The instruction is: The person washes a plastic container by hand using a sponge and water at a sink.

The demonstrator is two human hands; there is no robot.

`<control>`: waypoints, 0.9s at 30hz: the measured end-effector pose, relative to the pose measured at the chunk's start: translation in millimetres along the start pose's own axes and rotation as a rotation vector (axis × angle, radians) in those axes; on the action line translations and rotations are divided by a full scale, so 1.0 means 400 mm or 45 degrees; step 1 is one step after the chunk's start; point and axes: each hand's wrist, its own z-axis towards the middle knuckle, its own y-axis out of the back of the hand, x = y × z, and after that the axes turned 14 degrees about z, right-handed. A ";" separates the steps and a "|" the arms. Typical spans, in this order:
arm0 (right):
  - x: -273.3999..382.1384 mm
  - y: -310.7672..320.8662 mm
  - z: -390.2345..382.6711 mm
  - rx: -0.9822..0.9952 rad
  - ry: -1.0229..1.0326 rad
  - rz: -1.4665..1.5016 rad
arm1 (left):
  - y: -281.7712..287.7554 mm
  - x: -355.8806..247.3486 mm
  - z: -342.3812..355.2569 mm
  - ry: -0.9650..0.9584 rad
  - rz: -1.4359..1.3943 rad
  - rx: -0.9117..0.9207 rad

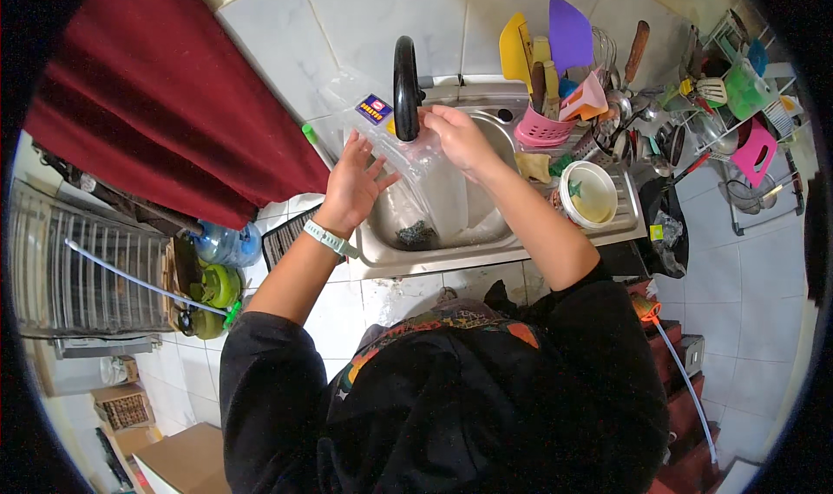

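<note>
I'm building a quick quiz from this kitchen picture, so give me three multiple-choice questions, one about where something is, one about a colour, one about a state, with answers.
1. Where is the clear plastic bag?
A. Over the sink, at the tap
B. On the floor
C. In the dish rack

2. What colour is the utensil basket beside the sink?
A. Black
B. Pink
C. White

3. How does the left hand meet the bag?
A. Closed in a fist around it
B. Fingers spread open against it
C. Far from it

Answers:
1 A: the bag hangs under the black tap, above the basin.
2 B: the slotted basket holding utensils is pink.
3 B: its fingers are splayed on the bag, while the right hand holds the top.
</note>
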 end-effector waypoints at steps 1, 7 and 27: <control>0.001 0.000 0.003 0.001 -0.003 -0.001 | -0.002 -0.004 0.000 0.003 0.006 0.003; -0.001 0.003 0.008 0.024 0.022 -0.007 | 0.002 0.002 0.008 -0.001 0.037 0.010; 0.060 0.120 -0.101 0.136 -0.018 -0.128 | 0.076 -0.033 0.014 0.082 -0.098 -0.378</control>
